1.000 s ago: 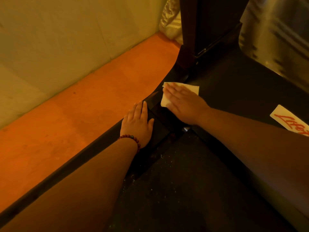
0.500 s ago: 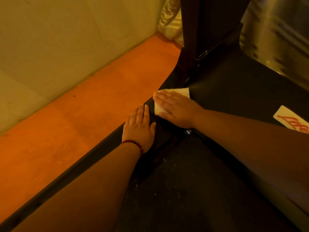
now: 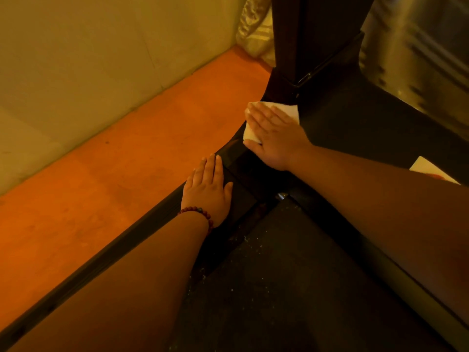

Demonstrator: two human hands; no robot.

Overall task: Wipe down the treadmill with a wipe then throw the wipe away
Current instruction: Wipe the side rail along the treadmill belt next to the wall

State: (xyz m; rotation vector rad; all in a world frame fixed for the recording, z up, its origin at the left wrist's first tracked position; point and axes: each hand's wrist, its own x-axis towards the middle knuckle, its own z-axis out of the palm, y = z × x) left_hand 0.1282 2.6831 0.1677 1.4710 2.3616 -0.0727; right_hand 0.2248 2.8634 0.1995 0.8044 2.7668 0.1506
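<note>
A white wipe (image 3: pixel 286 110) lies flat on the black treadmill's front cover, at the foot of its dark upright post (image 3: pixel 312 41). My right hand (image 3: pixel 272 137) presses on the wipe with straight fingers and hides most of it. My left hand (image 3: pixel 206 190), a bead bracelet on its wrist, rests flat on the treadmill's left side rail (image 3: pixel 142 229) with straight fingers, holding nothing. The dusty black belt (image 3: pixel 279 288) fills the lower middle, specked with pale crumbs.
An orange floor (image 3: pixel 114 161) runs along the treadmill's left, bounded by a pale wall (image 3: pixel 88 59). A shiny crinkled bag (image 3: pixel 253 29) sits in the far corner. A white sticker with red lettering (image 3: pixel 429 171) peeks out on the cover at right. A metallic surface (image 3: pixel 426 47) fills the top right.
My right hand slid the wipe left toward the rail edge, then forward again to the foot of the post. My left hand stayed on the side rail.
</note>
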